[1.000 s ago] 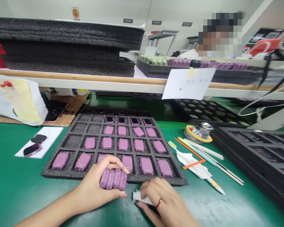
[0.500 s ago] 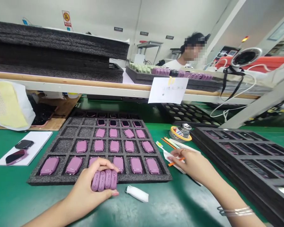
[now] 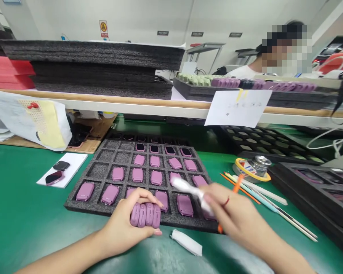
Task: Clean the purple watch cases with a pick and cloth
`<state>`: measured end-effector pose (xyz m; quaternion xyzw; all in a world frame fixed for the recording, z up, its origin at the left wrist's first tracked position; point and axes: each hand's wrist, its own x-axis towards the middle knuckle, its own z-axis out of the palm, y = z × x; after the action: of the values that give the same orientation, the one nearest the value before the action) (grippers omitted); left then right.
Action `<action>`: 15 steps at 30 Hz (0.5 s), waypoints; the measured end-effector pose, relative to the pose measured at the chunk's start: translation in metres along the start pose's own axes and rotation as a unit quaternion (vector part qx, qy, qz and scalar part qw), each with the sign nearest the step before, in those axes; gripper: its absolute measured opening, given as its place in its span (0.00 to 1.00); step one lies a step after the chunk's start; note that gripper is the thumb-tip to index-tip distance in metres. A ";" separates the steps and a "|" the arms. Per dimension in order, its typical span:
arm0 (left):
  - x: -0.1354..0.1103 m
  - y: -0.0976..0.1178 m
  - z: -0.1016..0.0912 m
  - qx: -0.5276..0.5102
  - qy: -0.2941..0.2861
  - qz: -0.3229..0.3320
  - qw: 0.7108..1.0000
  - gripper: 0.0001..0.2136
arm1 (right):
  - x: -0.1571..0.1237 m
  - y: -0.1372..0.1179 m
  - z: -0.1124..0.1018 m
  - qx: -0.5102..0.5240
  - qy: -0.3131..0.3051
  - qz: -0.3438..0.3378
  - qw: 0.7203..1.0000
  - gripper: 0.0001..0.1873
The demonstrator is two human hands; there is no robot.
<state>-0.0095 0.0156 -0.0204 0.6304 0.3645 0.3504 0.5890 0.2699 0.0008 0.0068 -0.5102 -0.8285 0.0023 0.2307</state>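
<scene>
Four purple watch cases (image 3: 145, 215) stand side by side in the left hand (image 3: 121, 224), pinched between thumb and curled fingers at the near edge of a black foam tray (image 3: 99, 171). The right hand (image 3: 231, 207), above the tray's near right corner, grips a blurred white stick (image 3: 185, 187) between thumb and fingers. Orange shows above and below that hand; whether it is gripped too, I cannot tell.

Underneath spreads a smooth green table (image 3: 25, 213), shiny in front of the tray, where a small white roll (image 3: 186, 242) lies. More cases (image 3: 137, 175) sit in the tray's pockets, those farther back showing dark screens. Left of the tray, a white pad (image 3: 76, 164) bears two watches (image 3: 57, 172). To its right are thin sticks (image 3: 270, 204), a tape roll (image 3: 241, 175) and a metal-topped jar (image 3: 262, 163), with another dark tray (image 3: 282, 186) beyond.

Behind and above the tray runs a shelf (image 3: 131, 108), loaded with black foam sheets (image 3: 103, 57) and a box of green and purple pieces (image 3: 194, 79); a paper (image 3: 237, 114) hangs from its edge. Farther back, a person (image 3: 242, 72) in white sits before a pale wall (image 3: 145, 15) with small signs.
</scene>
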 end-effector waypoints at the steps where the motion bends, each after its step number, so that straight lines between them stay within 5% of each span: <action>1: 0.000 0.000 -0.001 0.002 -0.003 0.004 1.000 0.22 | 0.002 -0.016 0.000 0.048 -0.048 -0.048 0.997 0.20; 3: 0.001 0.001 -0.003 0.017 -0.010 0.013 1.000 0.23 | 0.006 -0.033 0.000 0.080 -0.097 -0.098 0.987 0.21; 8: 0.002 0.003 -0.008 0.018 -0.036 -0.014 0.999 0.27 | 0.013 -0.021 -0.004 0.081 -0.061 -0.006 0.995 0.19; 12: 0.003 0.004 -0.010 0.035 -0.041 -0.021 0.998 0.26 | 0.011 -0.022 -0.005 0.126 -0.111 -0.039 0.985 0.19; 15: 0.003 0.004 -0.011 -0.006 -0.052 -0.032 0.998 0.27 | 0.010 -0.024 -0.004 0.106 -0.091 -0.012 0.990 0.19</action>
<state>-0.0175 0.0233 -0.0161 0.6321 0.3515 0.3006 0.6217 0.2478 -0.0032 0.0193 -0.4706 -0.8471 0.1336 0.2075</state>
